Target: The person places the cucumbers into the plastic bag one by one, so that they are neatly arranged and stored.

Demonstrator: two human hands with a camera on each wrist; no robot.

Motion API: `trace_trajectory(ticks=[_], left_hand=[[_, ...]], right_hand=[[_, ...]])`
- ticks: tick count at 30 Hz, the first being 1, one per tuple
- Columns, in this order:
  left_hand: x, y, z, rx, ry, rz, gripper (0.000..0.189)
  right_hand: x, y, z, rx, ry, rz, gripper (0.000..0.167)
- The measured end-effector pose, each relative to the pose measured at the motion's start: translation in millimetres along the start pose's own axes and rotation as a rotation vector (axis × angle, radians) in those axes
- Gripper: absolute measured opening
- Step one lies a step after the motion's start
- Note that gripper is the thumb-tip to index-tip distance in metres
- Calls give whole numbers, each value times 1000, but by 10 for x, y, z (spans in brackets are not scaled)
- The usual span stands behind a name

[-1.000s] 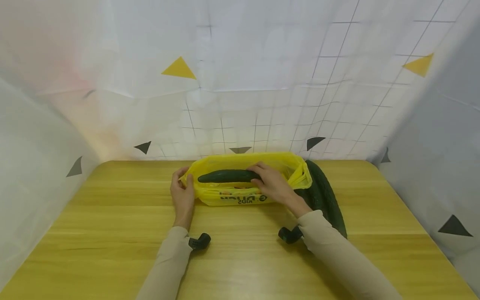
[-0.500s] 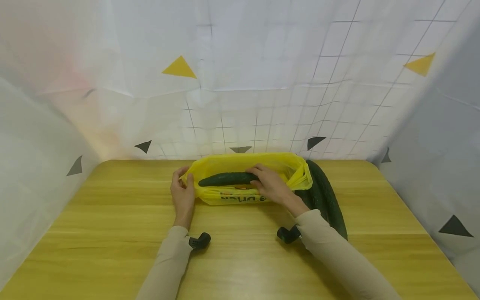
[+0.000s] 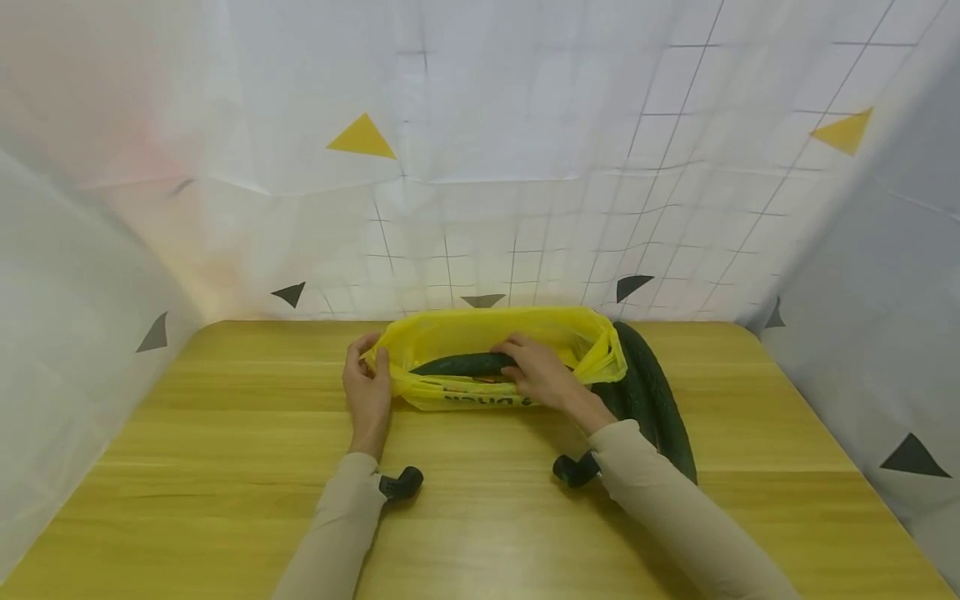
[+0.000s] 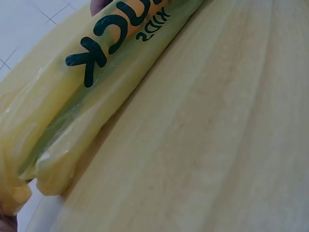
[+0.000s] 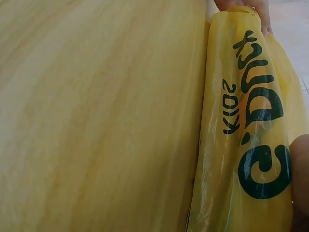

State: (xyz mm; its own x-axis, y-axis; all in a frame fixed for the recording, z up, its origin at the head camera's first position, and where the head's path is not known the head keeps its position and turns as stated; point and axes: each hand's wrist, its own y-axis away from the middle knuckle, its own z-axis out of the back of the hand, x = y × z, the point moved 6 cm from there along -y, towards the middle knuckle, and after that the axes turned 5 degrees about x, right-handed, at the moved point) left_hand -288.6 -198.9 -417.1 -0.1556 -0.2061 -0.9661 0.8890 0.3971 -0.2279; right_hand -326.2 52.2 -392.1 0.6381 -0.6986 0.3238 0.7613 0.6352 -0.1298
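Yellow bag with cucumber, both hands engaged

Head view: Bench (image 3: 187, 467), wood-grained, far corners rounded; its far edge meets a white printed sheet (image 3: 487, 100). Wood surface extends left of the left arm, between the two arms, and right of the loose cucumbers (image 3: 656, 387). Yellow bag (image 3: 442, 329), one, near the far edge, mouth spread upward. Contents: one cucumber (image 3: 457, 365), lying crosswise inside, its left end behind the front wall. Left hand (image 3: 367, 392): pinches the bag's left rim, thumb in front. Right hand (image 3: 543, 371): reaches over the front rim, grips the cucumber's right portion. Loose cucumbers, at least two, lie side by side just beyond the bag's right end, partly covered by the right sleeve (image 3: 675, 508).

Left wrist view: bag's printed front wall, dark lettering, a long green form showing through; the bag's lower edge rests along the wood.

Right wrist view: same wall, lettering lengthwise; left hand at the bag's far end, right hand blurred at the right margin.
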Motion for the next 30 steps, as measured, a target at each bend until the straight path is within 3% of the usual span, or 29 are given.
trace_trajectory(ticks=[3,8,11,21,30], left_hand=[[-29,11,3,-7,-9,-8,29],[178,-77,-16,-21,4,-10,28],[201,-86,-18,-23,7,-15,28],[208,-91,-31,-30,10,-40,25],[227,-90,-29,-22,-6,-16,25]], right_hand=[[-5,3,-12,8,1,9,34],[-3,5,-23,18,-1,26,34],[4,3,-28,17,1,40,33],[-18,-20,-60,61,-20,38,34],[-49,-27,-95,101,-54,33,35]])
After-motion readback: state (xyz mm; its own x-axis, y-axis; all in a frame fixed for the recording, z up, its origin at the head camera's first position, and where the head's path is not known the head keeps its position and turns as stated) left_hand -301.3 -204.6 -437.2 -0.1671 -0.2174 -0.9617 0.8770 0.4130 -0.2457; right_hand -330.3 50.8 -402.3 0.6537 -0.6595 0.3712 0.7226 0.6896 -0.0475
